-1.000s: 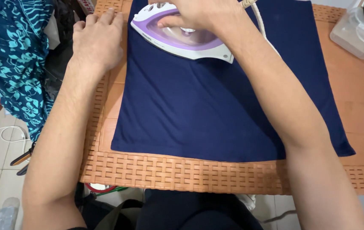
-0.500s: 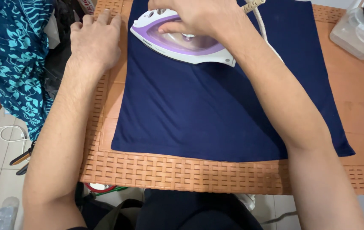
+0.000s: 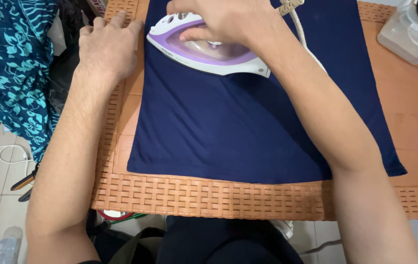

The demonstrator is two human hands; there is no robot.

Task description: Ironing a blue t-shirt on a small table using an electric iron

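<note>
Since a second ago the iron (image 3: 204,46) has been edging toward the table's left edge, its nose now just beside the left hand (image 3: 107,46). That hand is lying flat and open at the left edge of the navy cloth (image 3: 248,122), gripping nothing. The right hand (image 3: 223,19) is closing round the iron's handle, near the wicker table's (image 3: 209,198) far edge. Near half of the cloth is looking smooth already. At the far right corner, a clear lidded container (image 3: 407,34) is standing; its contents I cannot tell.
</note>
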